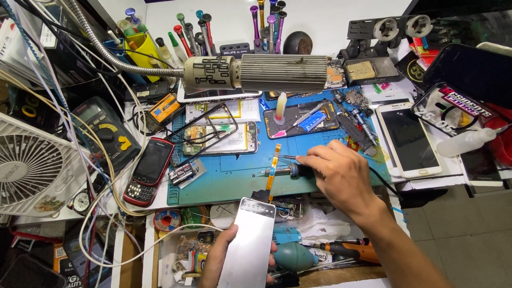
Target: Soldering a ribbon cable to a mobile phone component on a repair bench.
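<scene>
My left hand [216, 261] grips a flat silver display panel [249, 242] by its lower edges, holding it over the front edge of the bench. An orange flex ribbon [273, 170] runs from the panel's top onto the blue work mat [229, 178]. My right hand [341, 173] holds a soldering iron [290, 170] by its dark handle, tip pointing left and touching the ribbon. A black cord trails from the iron behind my right wrist.
A gooseneck lamp [266, 72] hangs over the mat. An opened phone [221, 140], a black tray of parts [301, 118], a white phone [408, 140], a red keypad phone [148, 170], a multimeter [104, 130], a white fan [32, 165] and a screwdriver rack [234, 32] surround it.
</scene>
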